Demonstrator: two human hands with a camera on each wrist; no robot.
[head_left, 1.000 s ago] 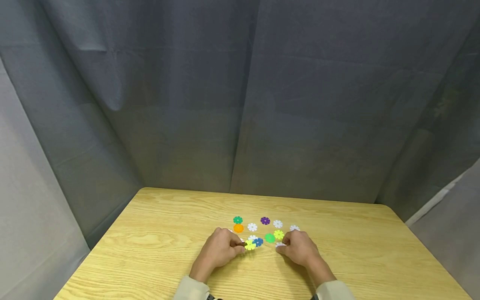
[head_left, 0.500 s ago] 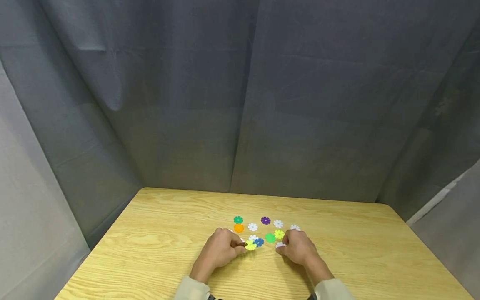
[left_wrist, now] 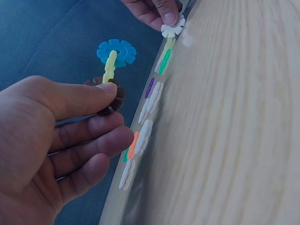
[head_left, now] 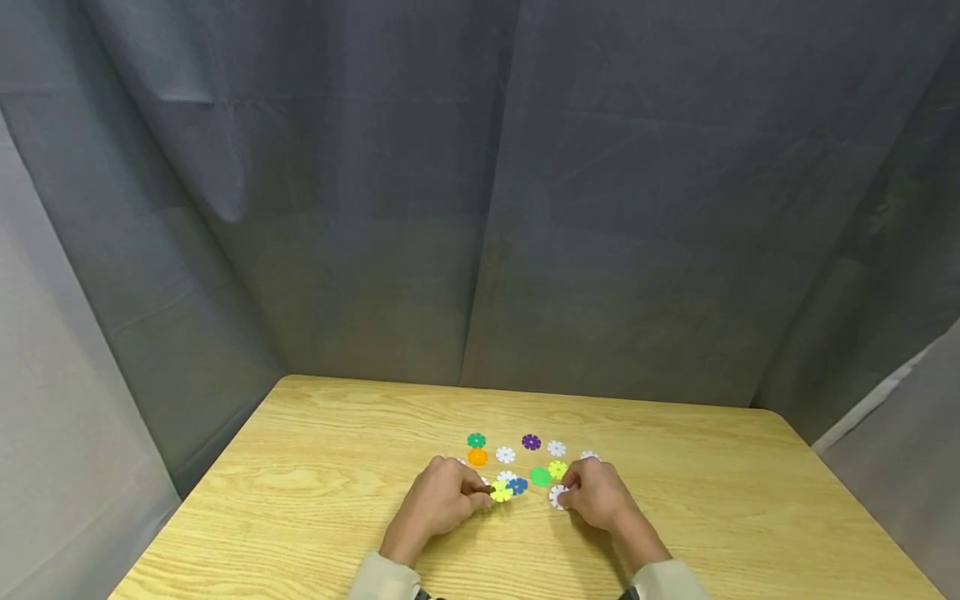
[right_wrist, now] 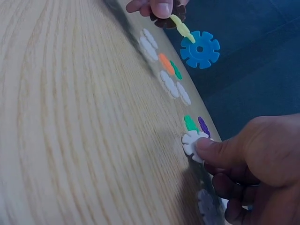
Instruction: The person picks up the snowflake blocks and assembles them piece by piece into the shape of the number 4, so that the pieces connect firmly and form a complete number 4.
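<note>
My left hand (head_left: 442, 496) pinches a brown notched interlocking disc (left_wrist: 121, 96) between thumb and fingers. A yellow disc (left_wrist: 109, 68) is slotted into the brown one, and a blue disc (left_wrist: 127, 52) is joined to the yellow one's far end. This joined chain is held above the table. On the other side, my right hand (head_left: 600, 493) grips a white interlocking disc (right_wrist: 189, 142) by its edge with the thumb and fingers. The white disc is tilted up, its notched face showing in the head view. A gap separates the two hands.
Several loose discs lie flat beyond my hands, including a dark green (head_left: 476, 440), an orange (head_left: 477, 457), a purple (head_left: 531, 442), a bright green (head_left: 540, 477) and a yellow-green disc (head_left: 557, 470). White discs (head_left: 506, 455) lie among them. Grey curtains (head_left: 480, 250) surround the wooden table (head_left: 337, 467).
My right hand has tilted the white disc up, so more of its face shows now. The left hand and its joined discs have stayed almost still.
</note>
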